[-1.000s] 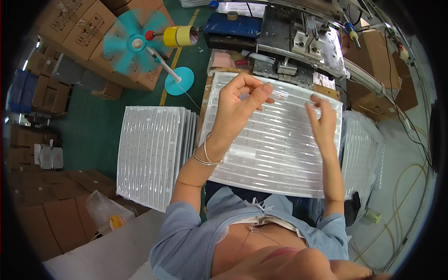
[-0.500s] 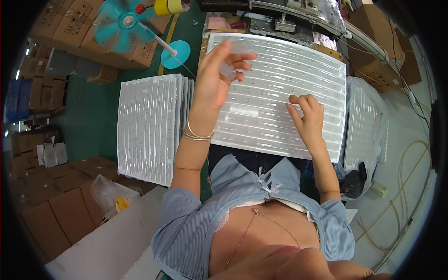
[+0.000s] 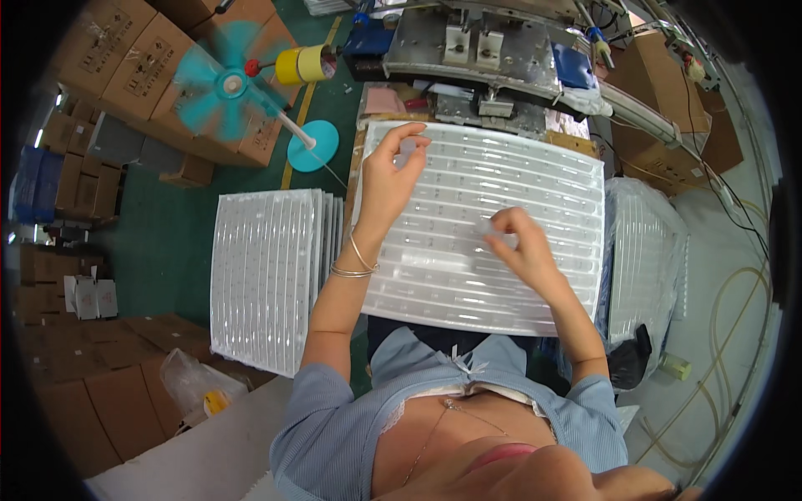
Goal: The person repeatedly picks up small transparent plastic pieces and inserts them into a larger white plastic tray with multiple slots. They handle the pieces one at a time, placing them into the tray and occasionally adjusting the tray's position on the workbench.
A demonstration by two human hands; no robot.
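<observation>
A large white ribbed tray (image 3: 443, 316) lies before me, its long rows filled with small clear pieces. Over its far left part is my left hand (image 3: 390, 179), fingers curled around a small translucent plastic piece (image 3: 407, 150). My right hand (image 3: 528, 255) hovers above the middle of the tray, thumb and forefinger pinched together. At those fingertips shows a small, blurred, translucent piece (image 3: 484, 226). I cannot make out exactly what either piece is. A paler patch (image 3: 415, 260) shows in the rows nearer to me.
Several similar trays (image 3: 259, 280) stand stacked upright at left. More, wrapped in clear film (image 3: 639, 259), lean at right beside a black bag (image 3: 631, 359). Beyond the tray is a metal machine (image 3: 468, 50). A turquoise fan (image 3: 231, 83) and cardboard boxes (image 3: 125, 67) stand at far left.
The view has tipped up, showing more of the machine. My left fingers have curled in more around the piece. My right hand has shifted slightly left, and a small translucent piece shows at its fingertips.
</observation>
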